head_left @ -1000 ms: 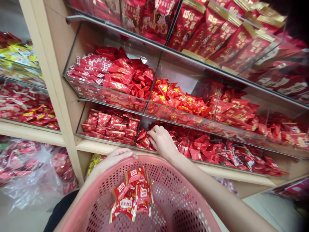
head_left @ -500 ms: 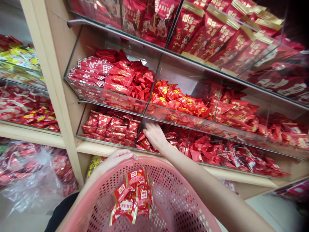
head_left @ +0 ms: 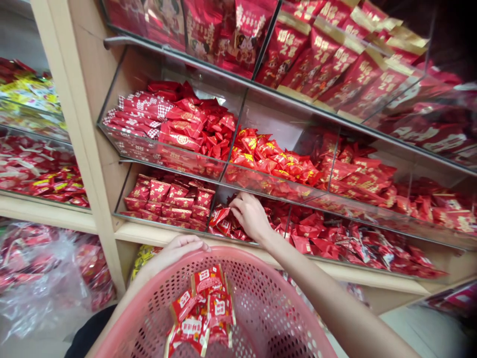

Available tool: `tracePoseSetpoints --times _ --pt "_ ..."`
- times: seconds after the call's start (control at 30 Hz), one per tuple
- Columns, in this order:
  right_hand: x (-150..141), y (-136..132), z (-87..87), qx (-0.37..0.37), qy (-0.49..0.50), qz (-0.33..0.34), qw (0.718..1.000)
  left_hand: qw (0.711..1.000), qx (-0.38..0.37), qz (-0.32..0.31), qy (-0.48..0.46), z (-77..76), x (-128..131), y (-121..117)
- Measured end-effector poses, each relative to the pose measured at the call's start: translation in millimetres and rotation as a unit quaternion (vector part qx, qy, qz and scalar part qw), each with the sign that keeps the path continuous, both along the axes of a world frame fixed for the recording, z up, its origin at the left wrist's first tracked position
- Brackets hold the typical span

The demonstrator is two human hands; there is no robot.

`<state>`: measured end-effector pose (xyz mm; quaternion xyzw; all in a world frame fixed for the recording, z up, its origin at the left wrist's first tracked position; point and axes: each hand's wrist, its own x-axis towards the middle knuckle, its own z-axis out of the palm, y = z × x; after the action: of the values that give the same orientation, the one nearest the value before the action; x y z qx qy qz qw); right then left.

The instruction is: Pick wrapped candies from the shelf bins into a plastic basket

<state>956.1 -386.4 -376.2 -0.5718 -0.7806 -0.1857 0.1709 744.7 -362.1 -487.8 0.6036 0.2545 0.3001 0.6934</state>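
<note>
My left hand [head_left: 175,252] grips the far rim of a pink perforated plastic basket [head_left: 261,318] held in front of me. Several red candy packets [head_left: 203,308] with white labels lie in the basket. My right hand [head_left: 250,215] reaches into the lower clear bin [head_left: 261,226] on the shelf, fingers curled down into a pile of small red wrapped candies [head_left: 227,223]. What the fingers hold, if anything, is hidden among the wrappers.
Clear acrylic bins on wooden shelves hold red sweets: square packets [head_left: 167,199] at lower left, long packets [head_left: 164,117] above, red-and-yellow candies [head_left: 268,154] in the middle, big red bags [head_left: 335,54] on top. A clear plastic sack [head_left: 48,273] of candy sits lower left.
My right hand pushed deeper left into the bin, then drew back a little and curled into the candies. The left hand and basket stayed put; the view dropped slightly.
</note>
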Motion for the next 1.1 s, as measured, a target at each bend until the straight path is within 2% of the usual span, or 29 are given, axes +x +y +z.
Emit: tracePoseSetpoints --times 0.17,0.3,0.37,0.47,0.53,0.6,0.7,0.9,1.0,1.1 --pt "-2 -29 0.2 -0.009 0.122 0.042 0.992 1.0 -0.011 -0.01 -0.01 -4.8 -1 3" --pt "-8 -56 -1.9 -0.076 0.267 0.069 0.958 0.998 -0.058 0.006 -0.022 -10.2 2 1" --pt "-10 -69 -9.7 -0.158 0.37 0.088 0.911 0.998 -0.053 0.006 -0.027 -10.6 3 -1" --pt "-10 -88 -31.4 -0.304 0.528 0.09 0.788 0.999 -0.028 0.001 -0.028 -7.1 3 -3" --pt "-7 -99 -48.3 -0.367 0.59 0.065 0.716 1.0 -0.013 0.0 -0.02 -3.8 2 -3" --pt "-3 -107 -62.6 -0.397 0.62 0.036 0.675 1.0 -0.006 -0.003 -0.013 -1.8 1 -2" --pt "3 -113 -75.1 -0.411 0.638 -0.004 0.651 1.0 -0.01 -0.009 -0.015 -2.2 0 -1" --pt "11 -117 -86.0 -0.429 0.678 -0.038 0.596 1.0 -0.004 -0.016 -0.014 -8.6 0 2" --pt "18 -121 -89.4 -0.427 0.679 -0.04 0.596 1.0 -0.002 -0.016 -0.015 -9.8 0 4" --pt "27 -127 -87.0 -0.419 0.662 -0.046 0.619 1.0 -0.01 -0.017 -0.015 -8.5 -1 5"
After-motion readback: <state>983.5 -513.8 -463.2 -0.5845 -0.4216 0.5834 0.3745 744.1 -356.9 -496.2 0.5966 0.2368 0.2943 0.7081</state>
